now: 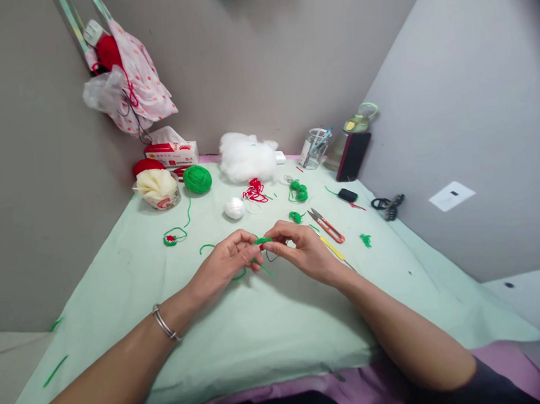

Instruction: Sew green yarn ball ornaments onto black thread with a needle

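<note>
Between my hands, over the middle of the table, is a small green crocheted piece (264,240) with a bit of red under it. My left hand (239,252) pinches its left side, and a green yarn tail (267,270) hangs below those fingers. On the other side, my right hand (295,243) has thumb and forefinger closed on the piece. A thin dark thread (272,258) loops beneath the right fingers; whether a needle is on it is hidden. Just beyond the right hand lie a yellow-handled crochet hook (331,247) and orange thread snips (329,226).
A green yarn ball (197,179) trails yarn to a small red-and-green crocheted piece (170,239). White stuffing (248,157), a white yarn ball (234,208) and red yarn (255,192) lie farther back. A phone (354,156) leans by a bottle (340,146), near a glass jar (313,150).
</note>
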Demonstrator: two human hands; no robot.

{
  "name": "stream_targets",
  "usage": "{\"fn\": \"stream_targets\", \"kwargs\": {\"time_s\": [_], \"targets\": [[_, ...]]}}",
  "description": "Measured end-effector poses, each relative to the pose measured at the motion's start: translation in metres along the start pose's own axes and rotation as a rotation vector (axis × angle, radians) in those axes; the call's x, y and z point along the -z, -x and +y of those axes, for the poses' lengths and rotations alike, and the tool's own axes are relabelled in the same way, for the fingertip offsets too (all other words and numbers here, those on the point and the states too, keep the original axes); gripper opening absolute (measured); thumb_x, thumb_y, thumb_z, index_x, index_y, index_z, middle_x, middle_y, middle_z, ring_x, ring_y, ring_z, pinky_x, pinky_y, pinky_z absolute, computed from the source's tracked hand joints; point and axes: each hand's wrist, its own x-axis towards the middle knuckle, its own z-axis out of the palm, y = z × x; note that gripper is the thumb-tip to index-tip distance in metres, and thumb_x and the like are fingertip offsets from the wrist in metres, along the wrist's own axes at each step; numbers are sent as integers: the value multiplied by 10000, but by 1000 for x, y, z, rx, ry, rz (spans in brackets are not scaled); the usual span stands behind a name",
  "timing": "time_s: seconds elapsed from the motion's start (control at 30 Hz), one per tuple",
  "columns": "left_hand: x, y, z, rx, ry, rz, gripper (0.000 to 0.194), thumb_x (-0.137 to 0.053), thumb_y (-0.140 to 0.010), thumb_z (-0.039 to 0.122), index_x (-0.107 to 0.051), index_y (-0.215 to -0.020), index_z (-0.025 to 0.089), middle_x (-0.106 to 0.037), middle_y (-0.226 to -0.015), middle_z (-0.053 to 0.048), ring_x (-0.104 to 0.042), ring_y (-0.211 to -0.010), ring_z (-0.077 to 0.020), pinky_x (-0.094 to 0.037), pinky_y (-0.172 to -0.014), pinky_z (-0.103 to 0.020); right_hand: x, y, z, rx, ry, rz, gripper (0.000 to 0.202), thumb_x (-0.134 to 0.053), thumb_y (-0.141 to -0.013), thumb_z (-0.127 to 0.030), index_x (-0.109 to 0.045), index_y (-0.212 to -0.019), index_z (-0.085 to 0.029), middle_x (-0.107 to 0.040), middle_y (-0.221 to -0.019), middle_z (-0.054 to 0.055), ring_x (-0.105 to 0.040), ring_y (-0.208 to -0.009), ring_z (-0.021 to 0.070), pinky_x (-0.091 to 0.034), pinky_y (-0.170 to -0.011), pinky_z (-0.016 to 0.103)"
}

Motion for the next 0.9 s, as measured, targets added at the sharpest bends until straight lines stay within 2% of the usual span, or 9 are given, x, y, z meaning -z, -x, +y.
{"fn": "stream_targets", "kwargs": {"time_s": [0.1,0.2,0.27,0.37,0.5,0.63,0.9], "targets": [[2,-1,0,-20,-49,24,234,-684,-898,392,-592,-966,188,-670,-785,13,-623,-705,-119,-490,-750,-275,3,0,2,-95,-97,-41,163,-624,-939,-308,-691,-994,-170,-644,-811,14,-577,-716,128,-463,-648,253],[4,-1,0,-6,-41,74,219,-681,-900,390,-591,-916,191,-664,-754,20,-614,-669,-115,-484,-712,-270,7,1,7,-84,-148,-12,252,-529,-988,-310,-640,-1169,-173,-665,-882,33,-612,-755,135,-498,-692,271],[5,-1,1,-4,-29,98,212,-686,-895,380,-586,-889,193,-657,-743,23,-607,-661,-113,-480,-697,-266,11,2,11,-49,-107,52,244,-499,-1002,-288,-659,-1150,-179,-677,-908,44,-614,-744,131,-502,-690,272],[6,-1,2,-21,-27,115,196,-674,-903,366,-583,-871,196,-645,-739,24,-599,-666,-114,-481,-697,-267,14,4,13,15,15,117,176,-564,-975,-248,-703,-1070,-197,-681,-900,42,-614,-725,134,-492,-660,274],[6,-1,2,-34,-28,137,179,-669,-902,353,-587,-876,196,-625,-731,25,-585,-669,-115,-479,-681,-262,12,5,10,221,261,174,120,-610,-955,-196,-728,-970,-210,-664,-876,46,-610,-756,148,-472,-665,284],[7,-1,3,-33,-37,162,173,-669,-897,347,-576,-875,203,-624,-715,33,-584,-657,-115,-472,-672,-258,8,6,9,382,485,228,154,-583,-971,-182,-735,-985,-205,-602,-851,57,-581,-767,157,-456,-650,288],[7,0,5,-36,-65,184,171,-671,-889,345,-573,-853,209,-623,-708,36,-592,-661,-123,-452,-673,-266,9,8,9,397,665,173,209,-524,-1000,-195,-728,-957,-208,-570,-786,51,-534,-719,155,-392,-604,288]]}}
